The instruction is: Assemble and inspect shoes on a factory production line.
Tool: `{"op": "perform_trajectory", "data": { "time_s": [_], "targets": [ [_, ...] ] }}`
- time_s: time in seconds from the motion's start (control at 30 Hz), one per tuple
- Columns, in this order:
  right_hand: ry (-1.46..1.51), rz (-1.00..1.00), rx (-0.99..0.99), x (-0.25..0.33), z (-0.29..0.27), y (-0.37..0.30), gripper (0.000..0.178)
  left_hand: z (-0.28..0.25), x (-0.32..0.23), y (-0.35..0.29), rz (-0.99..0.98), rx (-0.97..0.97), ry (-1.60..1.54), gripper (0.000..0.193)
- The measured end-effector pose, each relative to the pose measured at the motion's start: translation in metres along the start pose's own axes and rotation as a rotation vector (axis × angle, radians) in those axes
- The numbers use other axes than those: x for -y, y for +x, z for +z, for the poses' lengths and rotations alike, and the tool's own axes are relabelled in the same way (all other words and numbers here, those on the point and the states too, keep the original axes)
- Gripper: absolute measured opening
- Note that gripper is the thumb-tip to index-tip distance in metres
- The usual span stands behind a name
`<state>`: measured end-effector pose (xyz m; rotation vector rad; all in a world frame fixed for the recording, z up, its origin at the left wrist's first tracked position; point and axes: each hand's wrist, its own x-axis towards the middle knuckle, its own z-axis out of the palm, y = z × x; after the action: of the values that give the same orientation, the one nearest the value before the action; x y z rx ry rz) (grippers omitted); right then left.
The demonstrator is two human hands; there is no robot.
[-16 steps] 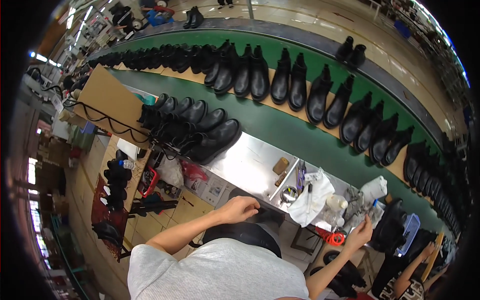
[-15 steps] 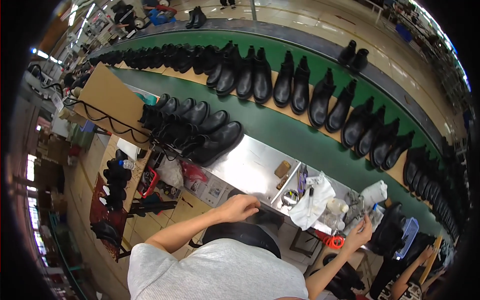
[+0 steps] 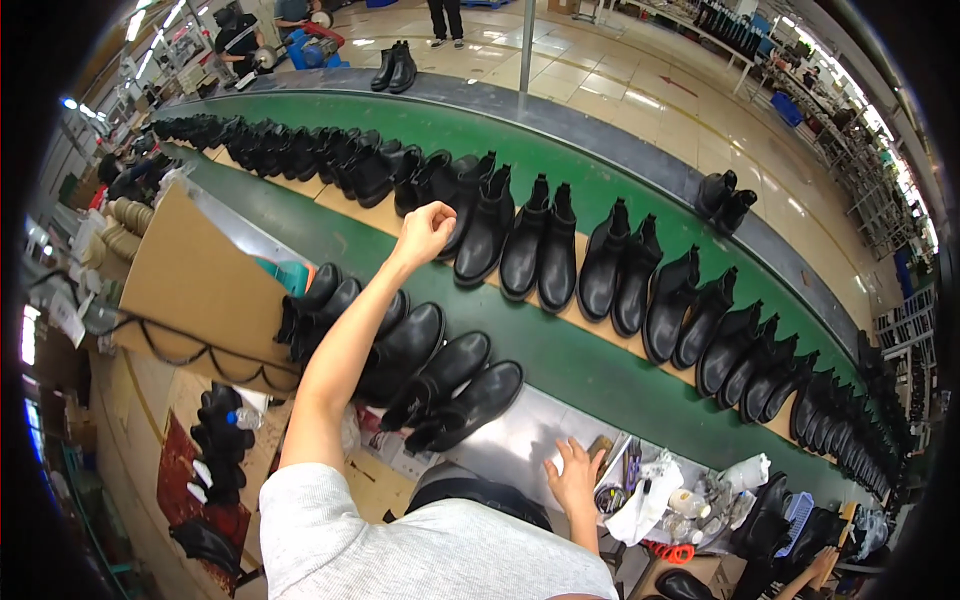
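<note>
My left hand point(image 3: 428, 232) is stretched out over the green conveyor, its fingers curled closed beside a black ankle boot point(image 3: 484, 230). Whatever may be inside those fingers is hidden, and I cannot tell if they touch the leather. Lower down, my right hand point(image 3: 573, 478) has its fingers spread over the metal worktop point(image 3: 505, 450), next to a brown block point(image 3: 600, 447). On my side of the belt, between my two hands, several black boots point(image 3: 478, 405) lie tipped over in a row.
Boots in pairs line wooden boards along the green belt point(image 3: 400, 290). A white cloth point(image 3: 648, 500), bottles point(image 3: 688, 502) and a blue basket point(image 3: 797, 515) crowd the right. A cardboard panel point(image 3: 200, 285) stands left. At lower right a co-worker's hand point(image 3: 825, 562) shows.
My left hand has reached forward and left from near my waist to the boots on the belt. My right hand has moved left, away from the bottles, and its fingers have spread. The view has shifted.
</note>
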<state>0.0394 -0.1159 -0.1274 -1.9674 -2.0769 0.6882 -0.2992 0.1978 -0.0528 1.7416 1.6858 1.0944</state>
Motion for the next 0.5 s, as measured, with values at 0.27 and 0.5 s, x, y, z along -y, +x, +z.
{"op": "perform_trajectory", "data": {
  "time_s": [0.27,0.5],
  "targets": [
    [-0.332,0.106,0.229,-0.044,0.030,0.027,0.075,0.077,0.058,0.180,-0.067,0.020,0.210,0.029],
    [-0.327,0.196,0.058,-0.083,0.037,0.003,0.056,0.151,0.080,0.193,-0.257,0.177,0.687,0.023]
  ]
}}
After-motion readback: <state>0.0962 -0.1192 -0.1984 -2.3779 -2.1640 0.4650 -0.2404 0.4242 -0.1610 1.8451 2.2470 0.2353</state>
